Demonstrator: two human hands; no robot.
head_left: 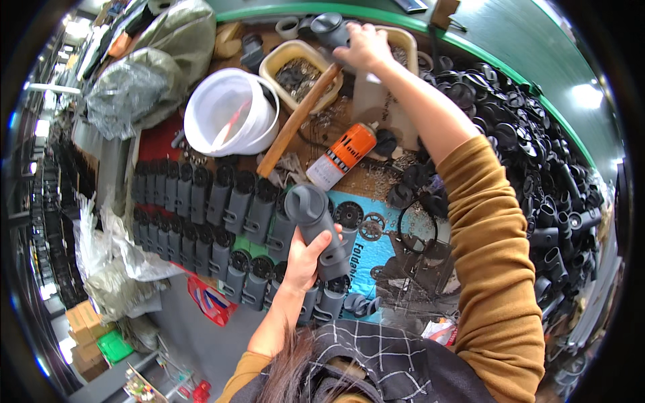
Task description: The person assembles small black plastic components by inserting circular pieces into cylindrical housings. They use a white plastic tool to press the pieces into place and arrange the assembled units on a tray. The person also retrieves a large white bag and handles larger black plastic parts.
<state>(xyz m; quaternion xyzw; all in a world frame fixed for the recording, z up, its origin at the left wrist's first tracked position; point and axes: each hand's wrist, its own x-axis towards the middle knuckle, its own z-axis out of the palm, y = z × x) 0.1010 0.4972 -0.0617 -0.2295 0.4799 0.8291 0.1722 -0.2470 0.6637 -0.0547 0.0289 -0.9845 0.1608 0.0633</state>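
My left hand [310,260] is wrapped round a dark grey plastic tube-like part [329,248] with a round ridged cap, held above rows of similar parts. At the far side of the bench, my right hand [368,48] grips the end of another grey part [329,28] with a round cap. Just below that hand is the top of a wooden handle [299,124], which leans across a cream tub [272,62] of small metal pieces; what the handle ends in is hidden. An orange and white spray can [342,156] lies between my hands.
Rows of upright grey parts [198,195] line the left of the bench. A white bucket [228,111] stands behind them. Black plastic parts [497,101] are heaped on the right beside my right arm. A blue printed sheet [369,269] lies near me. Plastic bags [131,87] sit far left.
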